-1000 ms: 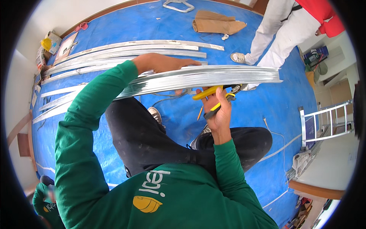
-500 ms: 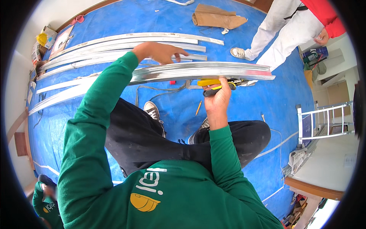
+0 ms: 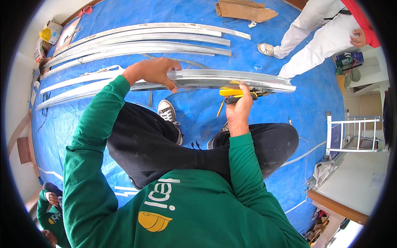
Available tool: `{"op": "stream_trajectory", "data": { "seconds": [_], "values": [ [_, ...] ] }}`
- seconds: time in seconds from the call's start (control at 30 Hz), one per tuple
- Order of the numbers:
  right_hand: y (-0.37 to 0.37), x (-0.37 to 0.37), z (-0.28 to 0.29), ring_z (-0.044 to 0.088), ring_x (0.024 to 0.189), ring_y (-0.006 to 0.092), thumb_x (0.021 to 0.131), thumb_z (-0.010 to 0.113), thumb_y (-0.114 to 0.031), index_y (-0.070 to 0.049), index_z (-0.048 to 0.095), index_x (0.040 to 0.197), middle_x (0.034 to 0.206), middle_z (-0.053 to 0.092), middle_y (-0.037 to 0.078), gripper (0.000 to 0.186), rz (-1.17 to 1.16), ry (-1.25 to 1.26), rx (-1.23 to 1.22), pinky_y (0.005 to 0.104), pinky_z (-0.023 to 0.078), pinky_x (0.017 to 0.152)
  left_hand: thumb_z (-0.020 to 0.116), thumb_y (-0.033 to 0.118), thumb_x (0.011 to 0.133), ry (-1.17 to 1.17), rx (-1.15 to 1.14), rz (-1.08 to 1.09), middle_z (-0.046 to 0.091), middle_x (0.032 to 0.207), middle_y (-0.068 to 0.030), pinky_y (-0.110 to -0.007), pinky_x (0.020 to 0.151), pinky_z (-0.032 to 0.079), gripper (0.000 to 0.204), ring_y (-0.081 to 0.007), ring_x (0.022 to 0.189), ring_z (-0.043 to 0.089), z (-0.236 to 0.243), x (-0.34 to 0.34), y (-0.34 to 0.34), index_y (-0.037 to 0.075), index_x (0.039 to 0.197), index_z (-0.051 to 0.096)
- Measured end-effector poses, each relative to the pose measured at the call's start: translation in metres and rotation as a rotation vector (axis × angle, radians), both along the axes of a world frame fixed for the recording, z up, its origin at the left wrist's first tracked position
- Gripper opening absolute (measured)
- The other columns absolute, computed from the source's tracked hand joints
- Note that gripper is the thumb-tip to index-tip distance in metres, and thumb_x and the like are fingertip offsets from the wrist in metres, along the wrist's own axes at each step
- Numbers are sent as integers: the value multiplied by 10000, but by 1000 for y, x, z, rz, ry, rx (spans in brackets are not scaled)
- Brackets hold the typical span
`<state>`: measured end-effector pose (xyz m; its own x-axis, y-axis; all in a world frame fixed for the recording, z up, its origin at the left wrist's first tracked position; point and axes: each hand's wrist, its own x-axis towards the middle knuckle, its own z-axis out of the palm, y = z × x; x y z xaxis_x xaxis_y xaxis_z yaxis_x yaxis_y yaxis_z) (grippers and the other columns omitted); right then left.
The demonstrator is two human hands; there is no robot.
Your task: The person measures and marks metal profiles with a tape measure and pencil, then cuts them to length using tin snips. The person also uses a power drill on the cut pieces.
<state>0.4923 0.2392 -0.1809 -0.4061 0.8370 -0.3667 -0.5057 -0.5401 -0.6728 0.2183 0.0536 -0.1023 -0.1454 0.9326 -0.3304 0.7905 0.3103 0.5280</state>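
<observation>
A long, shiny, ribbed metal profile (image 3: 231, 76) extends across in front of me above the floor. My left hand (image 3: 155, 72) reaches over it, fingers at its far edge and thumb at its near edge. Below its right part my right hand (image 3: 240, 108) is closed on tin snips (image 3: 231, 92) with yellow and black handles; a raised finger touches the profile's near edge. The snips' jaws are partly hidden beside the profile. A yellow pencil (image 3: 220, 109) lies on the floor left of my right hand.
More metal profiles (image 3: 136, 38) lie on the blue floor sheet (image 3: 198, 115), far left. A person in white trousers (image 3: 316, 49) stands far right. Brown sheet material (image 3: 244, 10) lies at the back, a white ladder (image 3: 353, 122) stands at right. Another person (image 3: 51, 211) is at lower left.
My left hand has moved left and down from above the profile onto its edges, thumb now below. My right hand still holds the snips, shifted slightly right. The view has tilted a little.
</observation>
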Motion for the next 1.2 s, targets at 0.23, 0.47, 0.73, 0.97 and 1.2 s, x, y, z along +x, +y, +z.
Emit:
{"op": "stream_trajectory", "data": {
  "seconds": [0.23,0.47,0.73,0.97,1.2],
  "values": [
    [3,0,-13,739,1001,266,982,788,-133,-30,628,1337,1179,700,107,403,-32,-40,-13,438,626,709,897,363,874,101,138,72,775,1219,-156,-494,916,590,538,-376,1091,759,-26,-9,9,80,1306,745],
    [0,4,-36,719,1076,262,976,784,-74,-21,610,1331,1202,676,98,399,-94,-85,-79,465,628,841,849,192,915,304,543,96,710,1090,-89,-494,910,582,259,-350,1067,697,-84,8,10,121,1133,730],
    [-5,16,-27,710,1025,244,955,813,-131,-48,610,1268,1153,659,82,382,-36,-143,-115,451,637,822,844,270,979,132,611,164,615,1065,-189,-550,906,549,383,-437,1017,659,-91,68,9,23,1104,579],
    [-4,24,-35,684,1099,210,972,800,-122,-67,608,1274,1158,641,57,362,-13,-120,-99,430,605,945,605,776,1035,-538,-301,-25,677,1386,-214,-459,1090,529,983,-300,1239,695,-102,37,52,3,1627,468],
    [17,37,-54,658,1285,258,1021,741,-94,-35,560,1399,1353,630,121,424,122,-83,-189,483,571,1104,789,719,931,-617,-157,-87,705,1078,-111,-438,900,538,812,-260,999,674,-146,65,112,8,1315,716]
  ]
}}
